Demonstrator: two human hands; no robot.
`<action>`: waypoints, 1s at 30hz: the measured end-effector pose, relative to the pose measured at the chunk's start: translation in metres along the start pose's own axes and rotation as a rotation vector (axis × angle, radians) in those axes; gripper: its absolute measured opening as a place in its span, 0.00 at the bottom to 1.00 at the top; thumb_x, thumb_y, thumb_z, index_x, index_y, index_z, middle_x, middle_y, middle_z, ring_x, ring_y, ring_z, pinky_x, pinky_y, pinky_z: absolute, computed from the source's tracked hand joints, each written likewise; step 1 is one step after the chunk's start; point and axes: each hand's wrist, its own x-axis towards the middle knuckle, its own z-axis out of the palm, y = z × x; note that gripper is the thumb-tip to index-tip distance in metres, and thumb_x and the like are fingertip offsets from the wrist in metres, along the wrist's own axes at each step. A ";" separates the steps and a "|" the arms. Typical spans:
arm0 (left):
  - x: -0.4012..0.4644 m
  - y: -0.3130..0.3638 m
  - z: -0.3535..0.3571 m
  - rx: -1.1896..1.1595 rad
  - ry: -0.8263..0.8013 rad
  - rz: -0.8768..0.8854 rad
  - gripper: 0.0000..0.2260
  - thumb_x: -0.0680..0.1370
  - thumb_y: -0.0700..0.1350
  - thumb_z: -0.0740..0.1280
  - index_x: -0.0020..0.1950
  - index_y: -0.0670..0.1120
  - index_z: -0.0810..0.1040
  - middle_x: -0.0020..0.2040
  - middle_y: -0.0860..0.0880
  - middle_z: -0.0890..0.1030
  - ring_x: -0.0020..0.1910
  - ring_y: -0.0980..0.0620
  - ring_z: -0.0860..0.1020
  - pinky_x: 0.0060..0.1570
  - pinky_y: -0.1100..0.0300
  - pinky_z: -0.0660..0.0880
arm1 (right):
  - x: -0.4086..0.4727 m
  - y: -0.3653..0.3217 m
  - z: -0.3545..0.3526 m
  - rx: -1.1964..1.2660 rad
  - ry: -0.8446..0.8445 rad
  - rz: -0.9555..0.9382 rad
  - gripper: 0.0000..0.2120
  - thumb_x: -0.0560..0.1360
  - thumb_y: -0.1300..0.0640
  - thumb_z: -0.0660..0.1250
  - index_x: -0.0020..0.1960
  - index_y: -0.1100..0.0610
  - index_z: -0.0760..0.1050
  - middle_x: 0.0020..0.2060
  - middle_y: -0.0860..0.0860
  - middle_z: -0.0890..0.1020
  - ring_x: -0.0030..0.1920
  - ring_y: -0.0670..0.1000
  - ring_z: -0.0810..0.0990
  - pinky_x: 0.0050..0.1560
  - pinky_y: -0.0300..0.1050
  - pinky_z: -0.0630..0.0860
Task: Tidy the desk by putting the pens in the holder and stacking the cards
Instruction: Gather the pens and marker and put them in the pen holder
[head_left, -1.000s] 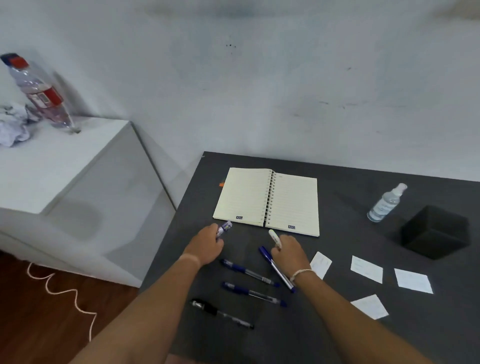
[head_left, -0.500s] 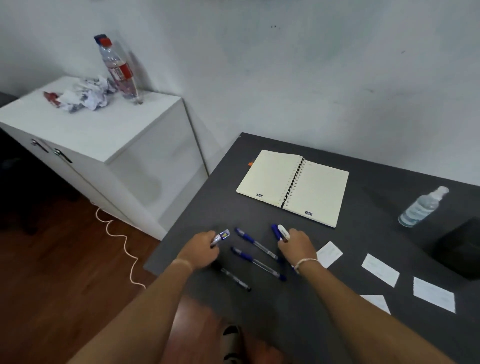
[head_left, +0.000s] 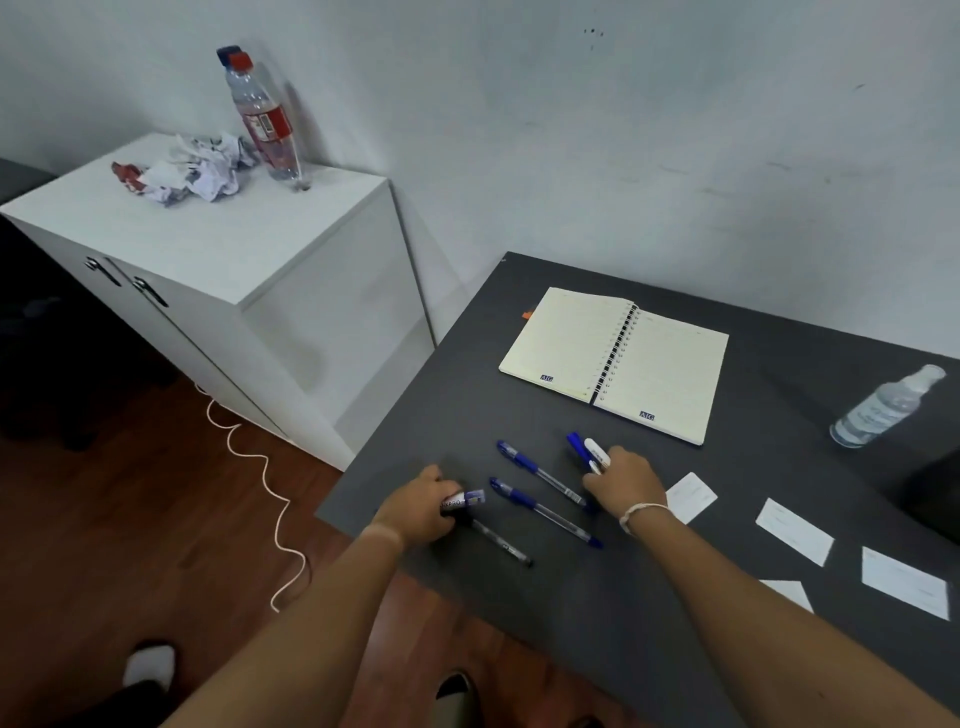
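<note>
My left hand (head_left: 423, 506) is closed around a white and purple marker (head_left: 467, 500) near the desk's front left corner, and it rests over the cap end of a black pen (head_left: 501, 543). My right hand (head_left: 626, 486) grips a white pen (head_left: 596, 453) and a blue pen (head_left: 577, 446) together. Two blue pens (head_left: 540, 474) (head_left: 543, 512) lie loose between my hands. Several white cards (head_left: 690, 496) (head_left: 794, 530) (head_left: 904, 582) are scattered to the right. The black holder (head_left: 935, 493) is cut off by the right edge.
An open spiral notebook (head_left: 615, 364) lies behind the pens on the dark desk (head_left: 623, 597). A clear spray bottle (head_left: 883, 408) lies at the right. A white cabinet (head_left: 208, 249) at the left carries a water bottle (head_left: 262, 119) and crumpled paper (head_left: 200, 169).
My view swung left and down, so the cabinet fills more of the frame and the holder slid to the right edge. My left hand has come down over the black pen's end.
</note>
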 end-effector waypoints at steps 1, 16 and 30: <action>0.000 -0.001 0.001 0.010 0.009 -0.005 0.10 0.74 0.43 0.64 0.54 0.45 0.76 0.58 0.44 0.70 0.51 0.41 0.76 0.51 0.52 0.73 | -0.002 -0.001 0.000 0.018 0.003 -0.003 0.09 0.70 0.56 0.65 0.46 0.60 0.69 0.44 0.56 0.76 0.43 0.58 0.75 0.39 0.44 0.67; -0.003 -0.025 -0.002 -0.023 -0.042 0.199 0.09 0.72 0.44 0.64 0.51 0.46 0.76 0.48 0.45 0.78 0.48 0.48 0.75 0.47 0.59 0.68 | -0.012 -0.010 0.001 0.105 -0.031 -0.067 0.06 0.66 0.65 0.57 0.34 0.55 0.63 0.32 0.53 0.72 0.31 0.53 0.68 0.30 0.43 0.61; -0.012 -0.047 -0.018 -0.311 0.095 0.070 0.13 0.70 0.39 0.64 0.52 0.51 0.71 0.37 0.50 0.76 0.34 0.52 0.73 0.36 0.63 0.68 | -0.015 -0.028 0.006 0.127 -0.047 -0.028 0.10 0.68 0.65 0.58 0.31 0.54 0.62 0.31 0.50 0.70 0.30 0.49 0.68 0.29 0.42 0.60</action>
